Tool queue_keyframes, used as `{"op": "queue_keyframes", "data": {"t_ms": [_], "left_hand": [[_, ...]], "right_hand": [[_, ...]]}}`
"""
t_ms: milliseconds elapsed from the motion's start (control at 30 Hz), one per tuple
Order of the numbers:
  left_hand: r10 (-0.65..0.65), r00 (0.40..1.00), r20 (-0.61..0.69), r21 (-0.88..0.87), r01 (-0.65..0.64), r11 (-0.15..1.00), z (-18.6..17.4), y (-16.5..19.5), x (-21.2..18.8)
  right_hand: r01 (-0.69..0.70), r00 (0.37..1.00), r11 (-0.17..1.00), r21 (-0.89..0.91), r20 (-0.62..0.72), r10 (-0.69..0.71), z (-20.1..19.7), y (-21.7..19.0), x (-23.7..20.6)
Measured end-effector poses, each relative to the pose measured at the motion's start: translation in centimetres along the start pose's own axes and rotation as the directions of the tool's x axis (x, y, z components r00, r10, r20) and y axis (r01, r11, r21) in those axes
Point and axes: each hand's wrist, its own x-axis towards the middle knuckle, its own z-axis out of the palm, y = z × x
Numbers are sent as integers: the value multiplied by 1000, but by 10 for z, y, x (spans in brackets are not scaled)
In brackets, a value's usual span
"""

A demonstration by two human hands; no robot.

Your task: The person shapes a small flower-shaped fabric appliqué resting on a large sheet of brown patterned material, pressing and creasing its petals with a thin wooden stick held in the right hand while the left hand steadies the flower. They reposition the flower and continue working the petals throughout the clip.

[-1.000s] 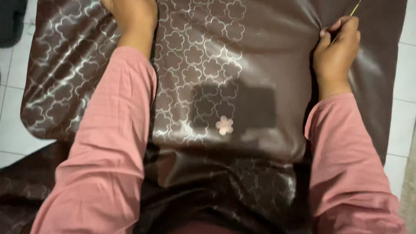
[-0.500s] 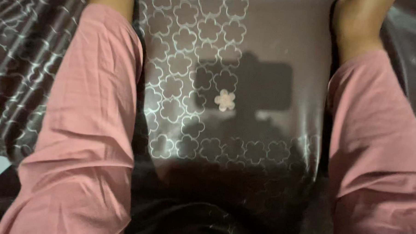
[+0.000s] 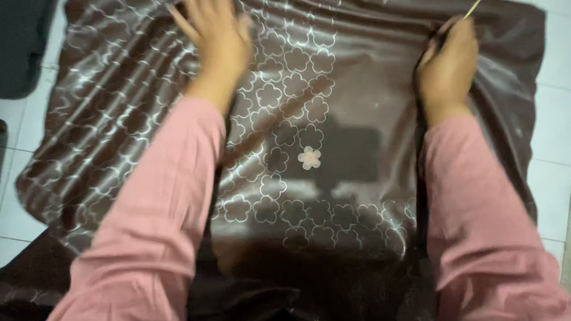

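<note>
From the head camera, looking down, a big shiny brown cloth [image 3: 335, 181] lies spread flat over a white tiled floor [image 3: 559, 113]. The cloth has a pattern of pale flower outlines on it, and one small pink flower patch [image 3: 309, 157] sits near its middle, between the two arms. The left hand [image 3: 215, 31] rests on the upper left part of the cloth, with its fingers spread out flat; it looks blurry. The right hand [image 3: 449, 62] is on the upper right part of the cloth, with its fingers curled in, pinching a thin pale stick [image 3: 473, 7] that pokes up past the top edge. It is too small to tell if it is a needle. This hand also presses on the cloth where a fold runs down. Both arms wear pink sleeves [image 3: 162, 238]. A dark thing [image 3: 14, 37] lies on the floor at the top left, just beside the cloth. More brown cloth bunches up at the bottom, near the person.
</note>
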Motion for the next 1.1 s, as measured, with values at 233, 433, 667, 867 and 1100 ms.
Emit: {"op": "queue_keyframes", "data": {"t_ms": [233,433,667,867,1100], "left_hand": [[35,711,702,-117,67,991,-120,78,-103],[144,712,688,-142,-63,988,-163,58,-207],[147,741,655,-105,-104,989,-174,39,-240],[202,860,468,-257,-86,963,-149,71,-242],[101,991,82,-431,-56,901,-126,83,-246]], "right_hand": [[-244,939,883,400,326,112,-137,-83,-50],[-176,916,918,355,402,20,-203,-152,-152],[-154,912,948,277,409,29,-226,-159,-185],[-117,960,849,516,276,-35,-194,-178,-160],[-26,986,877,480,156,-56,-143,-212,-139]]}}
